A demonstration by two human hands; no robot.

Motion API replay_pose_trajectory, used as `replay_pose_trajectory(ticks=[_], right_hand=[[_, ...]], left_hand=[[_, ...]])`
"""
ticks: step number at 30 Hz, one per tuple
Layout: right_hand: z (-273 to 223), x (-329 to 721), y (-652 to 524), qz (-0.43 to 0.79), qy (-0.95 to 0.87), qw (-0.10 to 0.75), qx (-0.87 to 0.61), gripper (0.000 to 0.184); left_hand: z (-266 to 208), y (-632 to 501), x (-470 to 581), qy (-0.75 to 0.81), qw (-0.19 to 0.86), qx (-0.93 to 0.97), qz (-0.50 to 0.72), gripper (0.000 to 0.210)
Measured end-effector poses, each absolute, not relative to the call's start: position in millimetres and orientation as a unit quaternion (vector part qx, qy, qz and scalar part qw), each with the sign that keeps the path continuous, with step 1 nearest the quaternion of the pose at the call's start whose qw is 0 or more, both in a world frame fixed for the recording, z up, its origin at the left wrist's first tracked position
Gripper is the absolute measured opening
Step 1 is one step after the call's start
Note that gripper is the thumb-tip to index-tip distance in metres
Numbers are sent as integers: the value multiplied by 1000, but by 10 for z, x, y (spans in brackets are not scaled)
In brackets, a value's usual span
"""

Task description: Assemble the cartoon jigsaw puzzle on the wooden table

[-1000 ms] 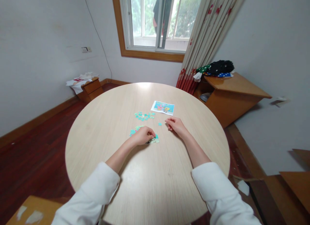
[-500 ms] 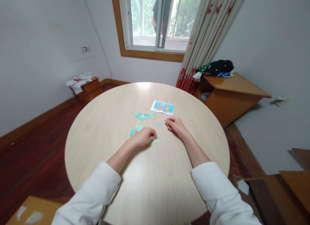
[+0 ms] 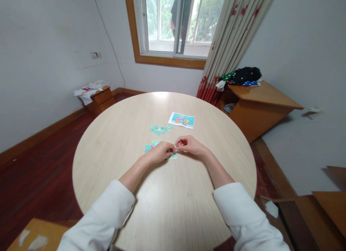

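Note:
A partly joined jigsaw puzzle (image 3: 153,144) lies on the round table, coloured teal, green and pink. My left hand (image 3: 162,152) lies over its right part, thumb and fingers closed together by its edge; what they grip is hidden. At those fingertips, my right hand (image 3: 187,144) pinches what looks like a small pale puzzle piece (image 3: 176,147), mostly covered by the fingers. Just behind the right fingers a loose teal piece (image 3: 177,138) partly shows. Farther back several loose puzzle pieces (image 3: 161,130) are scattered. The reference picture (image 3: 182,120) of cartoon figures lies beyond them.
The round pale wooden table (image 3: 167,207) fills the middle. Behind it are a window (image 3: 167,23) and a long curtain (image 3: 232,31). A wooden cabinet (image 3: 259,99) with clothes on top (image 3: 245,75) stands to the right, and a small drawer unit (image 3: 102,98) to the left.
My right hand has moved left and toward me, so its fingertips meet the left hand's and partly cover the single teal piece. My left hand has barely moved.

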State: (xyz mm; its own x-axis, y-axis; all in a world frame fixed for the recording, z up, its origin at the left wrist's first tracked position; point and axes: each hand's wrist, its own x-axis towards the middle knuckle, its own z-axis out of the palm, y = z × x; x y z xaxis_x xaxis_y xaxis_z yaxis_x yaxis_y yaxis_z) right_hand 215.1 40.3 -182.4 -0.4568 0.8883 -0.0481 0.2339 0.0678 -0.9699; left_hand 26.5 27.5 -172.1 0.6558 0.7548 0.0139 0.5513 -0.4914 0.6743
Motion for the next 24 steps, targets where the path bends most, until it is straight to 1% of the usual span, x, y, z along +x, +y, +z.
replay_pose_trajectory(ticks=[3,7,14,24], right_hand=[[-1776,2113,346,549,-696,237,-398,21],[-1776,2099,335,535,-718,207,-394,21],[-1849,2039,339,433,-776,193,-416,19],[-1845,2017,323,425,-779,177,-425,14]], left_hand=[[-1742,269,264,386,332,845,165,14],[-1794,274,253,382,341,840,180,12],[-1877,296,232,361,350,841,200,11],[-1900,300,222,358,331,851,197,10]])
